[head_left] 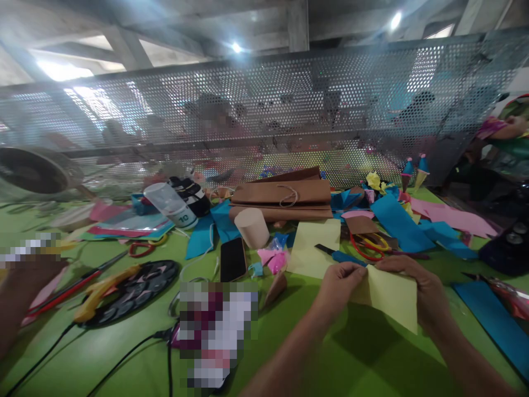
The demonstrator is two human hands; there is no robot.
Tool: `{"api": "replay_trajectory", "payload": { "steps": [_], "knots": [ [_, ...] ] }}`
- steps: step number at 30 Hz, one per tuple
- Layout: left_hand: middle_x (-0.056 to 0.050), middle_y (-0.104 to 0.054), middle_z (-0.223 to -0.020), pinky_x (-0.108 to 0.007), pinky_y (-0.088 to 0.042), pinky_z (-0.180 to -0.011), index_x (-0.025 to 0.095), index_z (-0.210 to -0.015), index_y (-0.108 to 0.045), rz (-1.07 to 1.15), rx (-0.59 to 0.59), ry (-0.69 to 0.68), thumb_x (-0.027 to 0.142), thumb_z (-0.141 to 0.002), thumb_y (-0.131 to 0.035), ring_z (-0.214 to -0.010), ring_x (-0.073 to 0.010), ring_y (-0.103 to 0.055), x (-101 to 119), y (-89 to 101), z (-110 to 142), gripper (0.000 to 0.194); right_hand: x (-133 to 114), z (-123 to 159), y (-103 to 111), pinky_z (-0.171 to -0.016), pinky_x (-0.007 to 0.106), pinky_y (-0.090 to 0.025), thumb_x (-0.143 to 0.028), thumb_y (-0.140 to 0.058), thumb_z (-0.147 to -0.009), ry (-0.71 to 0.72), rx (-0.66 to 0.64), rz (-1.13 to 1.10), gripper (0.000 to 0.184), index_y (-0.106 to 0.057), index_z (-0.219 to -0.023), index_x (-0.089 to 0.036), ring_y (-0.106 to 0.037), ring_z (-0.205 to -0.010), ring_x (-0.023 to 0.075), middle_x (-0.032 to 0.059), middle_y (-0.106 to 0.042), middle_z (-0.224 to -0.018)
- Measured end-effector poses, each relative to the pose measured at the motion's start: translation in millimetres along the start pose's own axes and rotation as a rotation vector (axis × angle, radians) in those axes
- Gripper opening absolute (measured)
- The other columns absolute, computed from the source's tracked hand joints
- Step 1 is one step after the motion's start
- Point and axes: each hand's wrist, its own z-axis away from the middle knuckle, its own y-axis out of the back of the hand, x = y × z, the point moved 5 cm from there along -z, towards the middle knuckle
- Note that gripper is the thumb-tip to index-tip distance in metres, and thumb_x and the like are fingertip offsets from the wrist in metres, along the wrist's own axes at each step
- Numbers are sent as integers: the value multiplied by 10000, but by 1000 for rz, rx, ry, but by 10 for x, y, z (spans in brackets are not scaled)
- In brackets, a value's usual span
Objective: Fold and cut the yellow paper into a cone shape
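Both my hands hold one pale yellow paper piece (392, 298) just above the green table (124, 364). My left hand (339, 286) pinches its upper left corner with closed fingers. My right hand (425, 292) grips the right edge, fingers curled over the top. A second pale yellow sheet (312, 248) lies flat just beyond my hands, with a blue-handled cutter (341, 255) and red-and-yellow scissors (369, 246) beside it.
Brown paper bags (283, 199), a cream paper cup (252, 227), a black phone (232, 259), blue paper sheets (399, 220) and pink scraps (454, 216) crowd the table's far side. A perforated metal screen (264, 110) stands behind. Cables, a round dark tray (136, 286) and red scissors lie left.
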Motion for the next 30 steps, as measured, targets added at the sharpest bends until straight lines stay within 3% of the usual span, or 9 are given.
{"api": "replay_trajectory", "payload": {
  "steps": [6, 10, 19, 24, 30],
  "knots": [
    [-24, -670, -781, -281, -387, -707, 142, -821, -762, 15, 47, -12, 559, -758, -794, -721, -138, -514, 9, 31, -18, 423, -12, 30, -8, -811, 425, -548, -280, -707, -869, 217, -36, 162, 173, -845, -920, -372, -697, -977, 281, 51, -763, -1021],
    [-28, -689, -785, -285, -398, -725, 147, -846, -784, 18, 85, -35, 529, -771, -781, -737, -149, -533, -3, 51, -39, 390, -29, 38, -12, -853, 459, -540, -280, -734, -871, 319, -2, 242, 203, -837, -1019, -374, -678, -1025, 298, 57, -761, -1068],
    [-49, -728, -783, -276, -435, -707, 137, -840, -810, 125, 168, -25, 577, -679, -849, -715, -154, -564, 41, 79, -35, 471, -85, 85, -55, -891, 476, -493, -91, -597, -902, 576, -9, 497, 413, -779, -1181, -334, -678, -1068, 289, 56, -750, -1182],
    [-49, -733, -758, -265, -439, -672, 133, -863, -820, 183, 187, -18, 566, -680, -855, -684, -147, -565, 32, 80, -24, 471, -92, 132, -106, -918, 463, -494, -33, -578, -861, 619, -74, 596, 536, -731, -1262, -352, -672, -1117, 287, 38, -747, -1207],
    [-62, -749, -802, -273, -469, -702, 133, -889, -809, 253, 198, -3, 519, -695, -865, -718, -159, -610, -26, 90, -33, 436, -83, 148, -95, -887, 441, -483, -79, -585, -912, 644, -59, 618, 420, -745, -1204, -335, -665, -1044, 254, 32, -755, -1114]
  ]
}}
